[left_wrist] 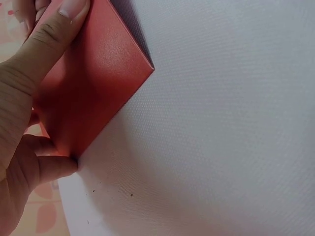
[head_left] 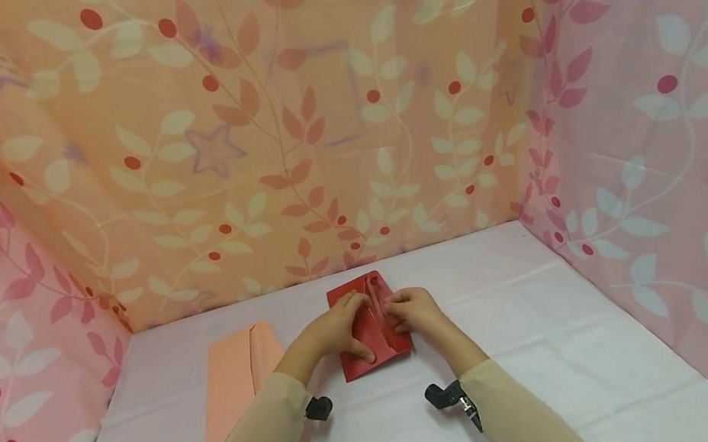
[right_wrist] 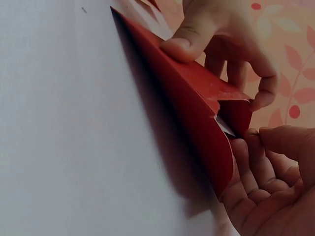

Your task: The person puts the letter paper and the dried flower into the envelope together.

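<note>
A red paper envelope [head_left: 375, 337] is held tilted over the white tabletop, its flap [right_wrist: 219, 157] raised along the right side. My left hand [head_left: 341, 325] grips the envelope, with the thumb [left_wrist: 51, 37] across its face and the fingers at its edges. My right hand [head_left: 415, 309] is at the flap side. In the right wrist view its thumb and index finger meet at the envelope's opening, and the other fingers curl against the flap. A small pale strip [right_wrist: 225, 126] shows inside the opening; what it is cannot be told.
A peach envelope [head_left: 229, 380] lies left of the red one, partly covered by the left forearm. White cloth [head_left: 554, 344] covers the table. Leaf-patterned curtains [head_left: 341, 138] stand at the back and both sides. Black wrist mounts [head_left: 318, 409] stick out beneath the sleeves.
</note>
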A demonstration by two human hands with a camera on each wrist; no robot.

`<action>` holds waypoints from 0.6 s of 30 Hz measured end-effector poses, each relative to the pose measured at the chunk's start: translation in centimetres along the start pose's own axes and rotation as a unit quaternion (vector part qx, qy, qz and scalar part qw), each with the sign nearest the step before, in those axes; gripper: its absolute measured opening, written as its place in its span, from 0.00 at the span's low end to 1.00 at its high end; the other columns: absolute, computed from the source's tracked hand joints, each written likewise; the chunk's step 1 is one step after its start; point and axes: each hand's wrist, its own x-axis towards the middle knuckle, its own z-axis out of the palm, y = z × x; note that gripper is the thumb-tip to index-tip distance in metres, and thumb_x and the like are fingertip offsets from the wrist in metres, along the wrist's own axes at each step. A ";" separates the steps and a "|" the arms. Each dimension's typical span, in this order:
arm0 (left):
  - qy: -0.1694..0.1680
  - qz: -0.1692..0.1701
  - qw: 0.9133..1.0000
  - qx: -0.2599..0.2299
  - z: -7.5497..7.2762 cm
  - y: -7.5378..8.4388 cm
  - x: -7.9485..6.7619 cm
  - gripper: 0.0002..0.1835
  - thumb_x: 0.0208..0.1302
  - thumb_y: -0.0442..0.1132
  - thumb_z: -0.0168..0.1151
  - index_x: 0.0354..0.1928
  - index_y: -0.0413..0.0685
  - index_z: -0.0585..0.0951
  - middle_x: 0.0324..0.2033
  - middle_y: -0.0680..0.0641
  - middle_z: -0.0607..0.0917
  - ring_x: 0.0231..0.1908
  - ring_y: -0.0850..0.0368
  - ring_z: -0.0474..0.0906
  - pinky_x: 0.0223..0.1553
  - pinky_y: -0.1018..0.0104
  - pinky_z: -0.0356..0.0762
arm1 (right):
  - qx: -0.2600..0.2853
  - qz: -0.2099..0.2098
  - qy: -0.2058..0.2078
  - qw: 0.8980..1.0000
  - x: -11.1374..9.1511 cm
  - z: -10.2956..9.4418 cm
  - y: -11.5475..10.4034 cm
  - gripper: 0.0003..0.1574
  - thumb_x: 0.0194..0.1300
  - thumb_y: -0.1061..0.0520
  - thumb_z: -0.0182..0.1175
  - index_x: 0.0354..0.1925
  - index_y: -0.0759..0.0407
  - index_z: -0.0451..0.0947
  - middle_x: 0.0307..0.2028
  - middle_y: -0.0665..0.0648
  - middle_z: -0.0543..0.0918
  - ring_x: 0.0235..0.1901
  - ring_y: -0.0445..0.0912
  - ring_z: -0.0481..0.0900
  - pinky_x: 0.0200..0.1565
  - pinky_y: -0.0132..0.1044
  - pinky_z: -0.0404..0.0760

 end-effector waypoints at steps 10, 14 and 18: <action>0.002 0.004 1.000 -0.017 0.2 -0.1 0.1 0.57 0.37 0.66 0.83 0.70 0.61 0.64 0.78 0.40 0.57 0.75 0.40 0.60 0.67 0.40 0.71 | 0.065 0.011 0.012 0.998 -0.3 1.8 0.2 0.14 0.71 0.65 0.62 0.50 0.76 0.80 0.33 0.67 0.87 0.28 0.48 0.87 0.35 0.44 0.89; 0.009 0.009 1.000 -0.012 0.3 -0.4 0.2 0.57 0.36 0.67 0.82 0.69 0.61 0.64 0.77 0.43 0.60 0.73 0.44 0.62 0.67 0.42 0.72 | 0.063 0.009 0.025 0.998 -0.6 2.1 0.1 0.14 0.71 0.63 0.62 0.50 0.74 0.80 0.34 0.65 0.87 0.29 0.48 0.88 0.35 0.43 0.89; 0.015 0.014 1.000 -0.014 0.3 -0.6 0.2 0.57 0.36 0.67 0.83 0.68 0.62 0.64 0.75 0.47 0.62 0.71 0.48 0.64 0.67 0.45 0.72 | 0.071 0.015 0.026 0.997 -0.5 2.2 0.1 0.14 0.72 0.63 0.63 0.50 0.73 0.81 0.36 0.65 0.87 0.30 0.47 0.88 0.37 0.43 0.90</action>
